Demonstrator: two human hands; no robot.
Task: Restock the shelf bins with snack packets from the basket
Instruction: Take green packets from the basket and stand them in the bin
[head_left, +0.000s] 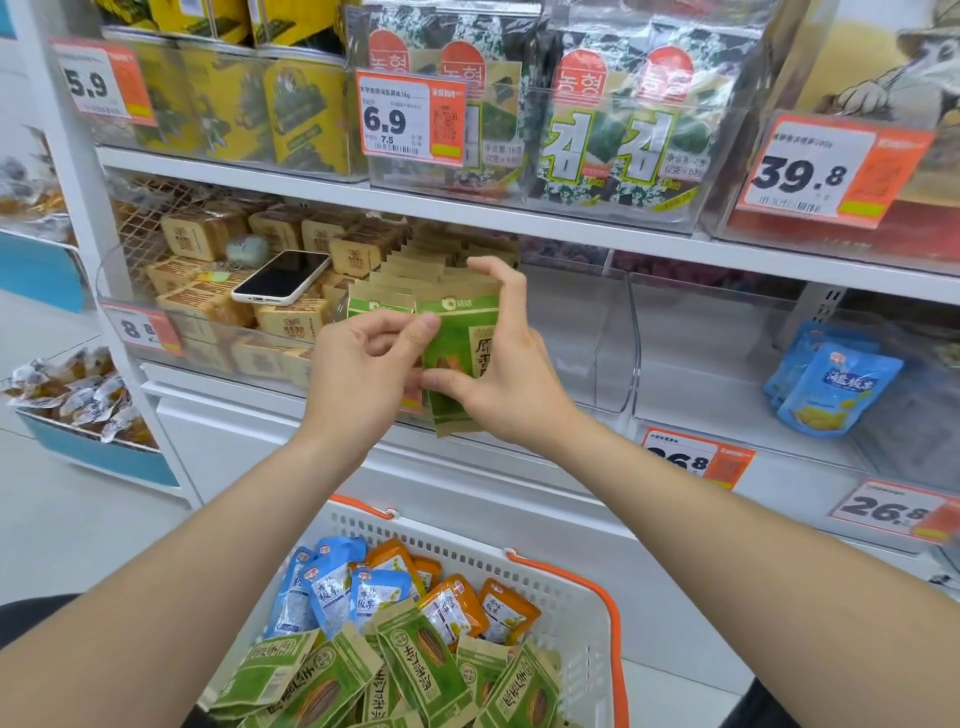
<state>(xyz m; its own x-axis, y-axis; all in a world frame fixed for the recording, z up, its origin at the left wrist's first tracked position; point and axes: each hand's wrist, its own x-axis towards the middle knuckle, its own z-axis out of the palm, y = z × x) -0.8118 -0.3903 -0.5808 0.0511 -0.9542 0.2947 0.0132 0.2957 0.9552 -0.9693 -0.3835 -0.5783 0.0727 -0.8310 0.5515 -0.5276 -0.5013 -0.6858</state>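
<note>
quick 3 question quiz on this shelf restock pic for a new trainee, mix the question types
1. True or false: both hands hold green packets at the middle shelf.
2. What lies on the brown boxes in the left bin?
A. phone
B. scanner
C. keys only
3. Fill in: the basket holds green, blue and ____ packets.

Key
1. True: left hand and right hand grip them.
2. A, the phone.
3. Orange, beside blue.
</note>
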